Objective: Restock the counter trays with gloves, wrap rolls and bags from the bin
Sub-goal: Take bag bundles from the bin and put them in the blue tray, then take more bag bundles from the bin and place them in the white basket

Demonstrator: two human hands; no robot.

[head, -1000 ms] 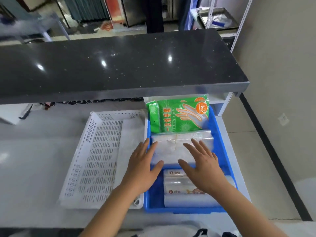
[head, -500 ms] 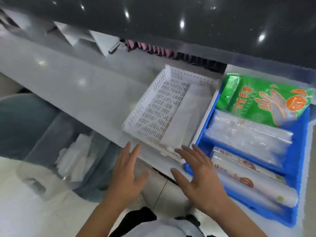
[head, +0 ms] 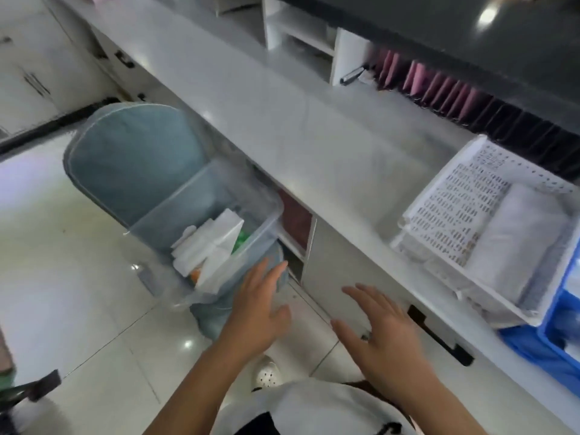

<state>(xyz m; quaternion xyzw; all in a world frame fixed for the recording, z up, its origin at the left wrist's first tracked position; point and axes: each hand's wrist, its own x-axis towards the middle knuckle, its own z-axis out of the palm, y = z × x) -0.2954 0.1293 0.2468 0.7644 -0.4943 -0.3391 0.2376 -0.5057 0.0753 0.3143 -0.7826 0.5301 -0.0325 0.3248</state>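
Swung left off blue tray [head: 533,346] since prior frame, both hands empty w/ fingers spread, L hand [head: 257,309] reaching at rim of clear bin [head: 201,196] on teal chair [head: 131,155], white packs [head: 210,249] inside, R hand [head: 386,337] over floor, white basket [head: 445,215] on counter [head: 282,114] at right.

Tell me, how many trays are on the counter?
2. A white tray sits on the counter's right part; a blue tray touches its right side, cut off by the frame, so more may be hidden.

Left hand [head: 259,312] spread empty, right hand [head: 384,335] spread empty, palms down
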